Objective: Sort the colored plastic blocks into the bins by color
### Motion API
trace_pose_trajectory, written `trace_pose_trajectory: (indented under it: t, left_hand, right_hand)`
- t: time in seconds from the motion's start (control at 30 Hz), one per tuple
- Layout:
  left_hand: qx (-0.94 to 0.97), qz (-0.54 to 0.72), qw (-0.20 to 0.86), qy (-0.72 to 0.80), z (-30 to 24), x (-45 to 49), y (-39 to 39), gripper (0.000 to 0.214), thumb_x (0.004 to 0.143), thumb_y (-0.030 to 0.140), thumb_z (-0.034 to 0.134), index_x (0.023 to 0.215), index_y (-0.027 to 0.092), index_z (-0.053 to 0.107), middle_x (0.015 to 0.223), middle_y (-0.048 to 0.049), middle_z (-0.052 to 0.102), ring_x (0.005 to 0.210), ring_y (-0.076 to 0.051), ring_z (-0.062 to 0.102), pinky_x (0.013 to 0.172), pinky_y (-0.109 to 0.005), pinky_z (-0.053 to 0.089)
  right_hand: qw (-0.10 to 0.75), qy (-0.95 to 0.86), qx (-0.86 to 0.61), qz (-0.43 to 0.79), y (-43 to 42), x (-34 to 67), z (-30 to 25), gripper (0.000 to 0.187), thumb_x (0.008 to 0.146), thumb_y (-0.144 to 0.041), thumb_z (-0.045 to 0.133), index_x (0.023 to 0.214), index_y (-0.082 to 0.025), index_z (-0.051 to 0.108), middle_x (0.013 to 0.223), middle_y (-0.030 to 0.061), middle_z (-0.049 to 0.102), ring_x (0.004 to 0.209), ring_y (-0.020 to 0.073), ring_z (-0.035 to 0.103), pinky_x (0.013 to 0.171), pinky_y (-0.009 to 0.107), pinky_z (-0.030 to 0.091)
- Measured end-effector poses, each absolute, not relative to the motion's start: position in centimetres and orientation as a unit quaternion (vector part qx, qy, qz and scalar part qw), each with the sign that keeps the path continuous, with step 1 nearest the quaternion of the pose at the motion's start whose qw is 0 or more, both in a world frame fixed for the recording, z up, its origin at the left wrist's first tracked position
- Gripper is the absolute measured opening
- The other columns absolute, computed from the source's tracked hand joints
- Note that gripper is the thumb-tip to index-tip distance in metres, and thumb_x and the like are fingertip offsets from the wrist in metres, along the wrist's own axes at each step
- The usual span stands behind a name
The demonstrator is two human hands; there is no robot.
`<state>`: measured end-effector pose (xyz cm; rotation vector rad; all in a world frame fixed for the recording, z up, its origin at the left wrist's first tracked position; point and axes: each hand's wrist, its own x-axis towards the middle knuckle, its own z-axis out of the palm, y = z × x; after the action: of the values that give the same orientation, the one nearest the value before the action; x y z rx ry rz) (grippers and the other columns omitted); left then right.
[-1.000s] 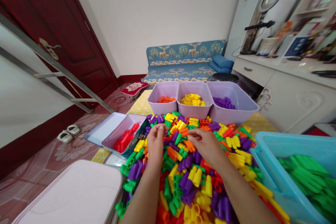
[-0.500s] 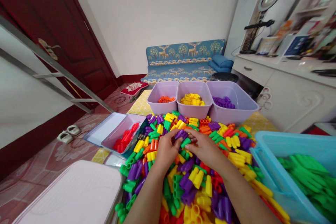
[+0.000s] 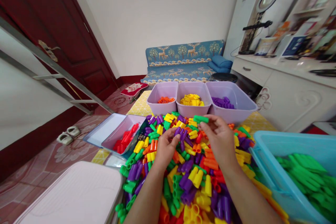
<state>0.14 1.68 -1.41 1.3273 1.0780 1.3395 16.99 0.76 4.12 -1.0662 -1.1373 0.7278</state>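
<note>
My left hand (image 3: 166, 148) is closed on a purple plastic toy block (image 3: 181, 135) made of joined bullet-shaped tubes, held just over the pile. To the right and a bit higher, my right hand (image 3: 221, 139) pinches a green toy block (image 3: 201, 119) between thumb and fingers. Beneath both hands spreads a heap of similar toy blocks (image 3: 198, 178) in yellow, purple, green, orange and red. The two hands are apart, and the green block sits in front of the lilac bins.
Three lilac bins stand behind the heap: orange (image 3: 162, 110), yellow (image 3: 193, 112) and purple (image 3: 231, 115) blocks inside. A lilac container (image 3: 111, 143) with red blocks is at left, a blue tub (image 3: 273, 182) with green ones at right. A pale lid (image 3: 70, 196) lies front left.
My right hand has moved away from the left, to the right and upward, carrying the green block. My left hand stays near its place with the purple block.
</note>
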Motion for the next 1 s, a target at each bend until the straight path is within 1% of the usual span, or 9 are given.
trace_pose_trajectory:
  t: [0.1,0.23,0.33,0.43,0.5,0.6,0.77,0.9,1.0]
  left_hand:
    - [0.539,0.547,0.465,0.441,-1.1,0.3,1.5,0.028,0.077,0.031,0.068,0.1,0.016,0.065,0.087,-0.0067,0.073,0.079,-0.019,0.068,0.072,-0.028,0.052]
    - [0.537,0.549,0.464,0.442,-0.8,0.5,1.3,0.018,0.072,0.023,0.071,0.086,0.016,0.063,0.079,-0.0024,0.069,0.072,-0.015,0.065,0.068,-0.024,0.051]
    - [0.531,0.547,0.483,0.43,-0.9,0.5,1.3,0.018,0.071,0.023,0.071,0.085,0.016,0.061,0.078,-0.0018,0.069,0.07,-0.014,0.065,0.068,-0.024,0.051]
    - [0.513,0.55,0.504,0.424,-1.2,0.5,1.5,0.023,0.071,0.028,0.071,0.088,0.016,0.06,0.076,-0.001,0.067,0.066,-0.013,0.064,0.065,-0.024,0.051]
    - [0.498,0.555,0.513,0.426,-1.3,0.5,1.6,0.028,0.071,0.031,0.072,0.09,0.016,0.059,0.078,-0.0011,0.067,0.067,-0.013,0.065,0.066,-0.025,0.053]
    - [0.477,0.563,0.53,0.419,-1.3,0.6,1.6,0.034,0.069,0.035,0.074,0.091,0.017,0.056,0.082,-0.0014,0.067,0.071,-0.016,0.068,0.068,-0.028,0.054]
    - [0.457,0.568,0.553,0.404,-0.5,0.6,1.4,0.04,0.067,0.04,0.076,0.092,0.017,0.053,0.078,-0.0002,0.067,0.065,-0.017,0.069,0.067,-0.029,0.054]
    - [0.48,0.561,0.553,0.387,-0.1,0.4,1.2,0.04,0.072,0.041,0.073,0.098,0.016,0.056,0.072,0.0001,0.068,0.059,-0.015,0.067,0.062,-0.026,0.051]
    - [0.492,0.552,0.55,0.387,-0.1,0.3,1.2,0.045,0.072,0.043,0.073,0.105,0.015,0.06,0.067,0.0,0.068,0.06,-0.015,0.066,0.061,-0.025,0.05]
  right_hand:
    - [0.791,-0.377,-0.394,0.279,0.4,17.7,5.7,0.024,0.081,-0.034,0.063,0.097,-0.021,0.054,0.094,0.0041,0.069,0.079,0.0152,0.068,0.08,0.034,0.054]
    - [0.866,-0.259,-0.34,0.258,0.3,19.6,6.9,0.021,0.088,-0.043,0.051,0.093,-0.022,0.052,0.101,0.0048,0.069,0.074,0.0132,0.068,0.074,0.03,0.053]
    - [0.877,-0.187,-0.358,0.262,0.1,21.7,7.4,0.035,0.095,-0.049,0.029,0.099,-0.024,0.054,0.125,0.0072,0.061,0.095,0.018,0.068,0.082,0.033,0.051]
    - [0.882,-0.166,-0.349,0.27,-0.3,23.2,7.8,0.047,0.096,-0.05,0.01,0.107,-0.028,0.05,0.147,0.0036,0.042,0.114,0.0201,0.06,0.093,0.038,0.047]
    - [0.899,-0.145,-0.322,0.258,-0.4,23.4,8.0,0.047,0.095,-0.054,0.011,0.11,-0.028,0.048,0.149,0.0049,0.037,0.115,0.0212,0.06,0.092,0.042,0.047]
    - [0.905,-0.117,-0.308,0.27,-0.1,22.8,7.7,0.041,0.092,-0.056,0.026,0.104,-0.026,0.052,0.136,0.0075,0.051,0.104,0.02,0.064,0.078,0.037,0.051]
    - [0.77,-0.286,-0.415,0.391,1.1,20.3,6.1,0.027,0.074,-0.042,0.063,0.089,-0.02,0.059,0.091,0.0028,0.067,0.07,0.012,0.061,0.057,0.022,0.045]
    - [0.526,-0.515,-0.501,0.456,1.0,17.6,4.3,0.042,0.071,-0.042,0.068,0.106,-0.019,0.06,0.093,0.0052,0.068,0.068,0.0151,0.063,0.057,0.026,0.048]
    - [0.442,-0.61,-0.507,0.418,0.7,16.2,3.5,0.04,0.073,-0.033,0.066,0.111,-0.02,0.062,0.093,0.0043,0.069,0.071,0.016,0.064,0.066,0.029,0.051]
